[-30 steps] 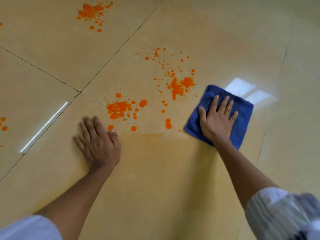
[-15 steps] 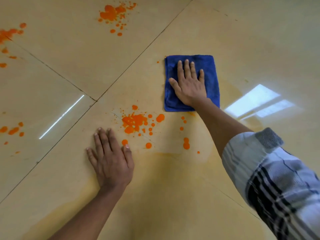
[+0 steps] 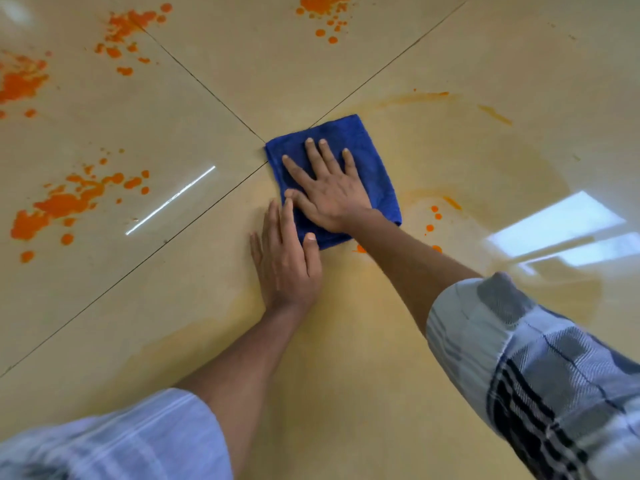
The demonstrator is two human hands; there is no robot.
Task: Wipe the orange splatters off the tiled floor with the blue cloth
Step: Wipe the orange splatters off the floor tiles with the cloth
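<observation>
Head view. The right hand (image 3: 329, 192) lay palm-down on the blue cloth (image 3: 367, 161), fingers spread wide and flat, pressing the cloth to the floor rather than closing around it. The blue cloth was folded into a rough rectangle and sat near the centre of the frame, its 10 o'clock corner touching the point where four tiles met. The right forearm ran from the cloth toward 4 o'clock and ended in a checked sleeve (image 3: 540, 368) with dark stripes.

The left hand (image 3: 285, 258) rested flat on the tiled floor (image 3: 346, 358) just at 7 o'clock of the cloth, fingers together and extended, holding nothing. Its thumb and the tips of its longer fingers overlapped or touched the near edge of the cloth; contact with the right thumb could not be confirmed. The left forearm ran toward 7 o'clock into a pale striped sleeve (image 3: 138, 441).

Orange splatters (image 3: 65, 202) remained at 9 o'clock of the cloth, well apart from it. Further clusters lay at 10 o'clock near the left edge, at 11 o'clock across a grout line, and at 12 o'clock at the top edge. A few small orange drops (image 3: 434, 216) lay just beside the cloth at 3 o'clock. A faint yellow-orange smear (image 3: 485, 161) covered the tile at 2 to 4 o'clock of the cloth. Bright reflections showed at 3 o'clock and 9 o'clock.
</observation>
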